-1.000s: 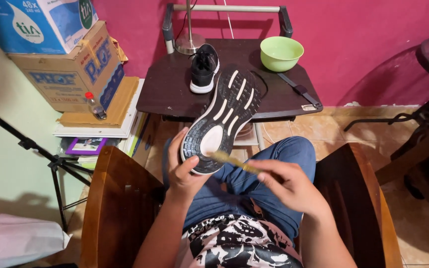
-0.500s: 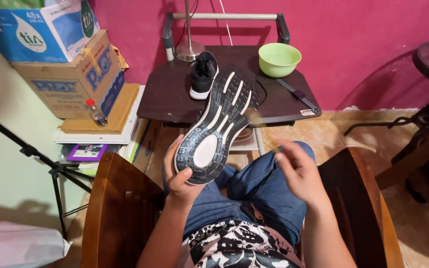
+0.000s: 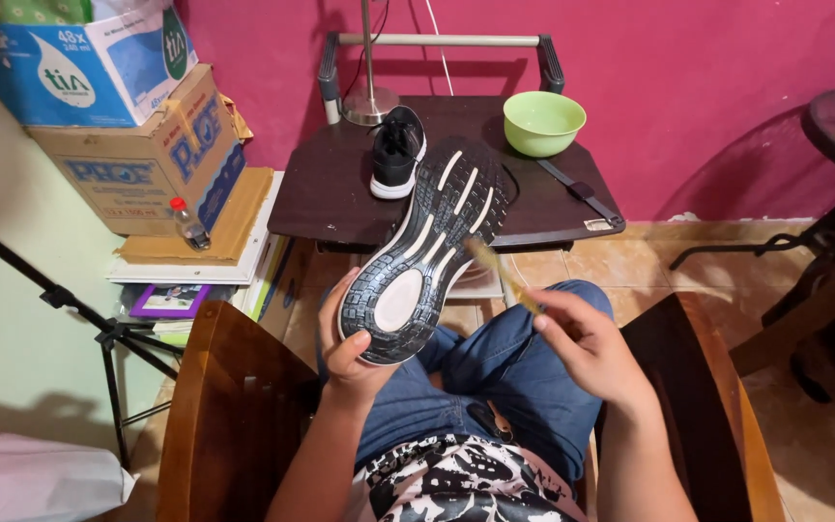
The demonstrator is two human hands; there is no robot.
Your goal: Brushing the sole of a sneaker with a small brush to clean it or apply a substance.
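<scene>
My left hand (image 3: 345,348) grips the black shoe (image 3: 427,256) sole-up over my lap. My right hand (image 3: 591,348), closed on the brush (image 3: 500,275), is back at the sole's edge after swinging away; scrubbing continues.

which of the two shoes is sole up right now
The shoe in the left hand: this held shoe shows its black-and-white tread to the camera. The other shoe stands upright on the dark table.
</scene>
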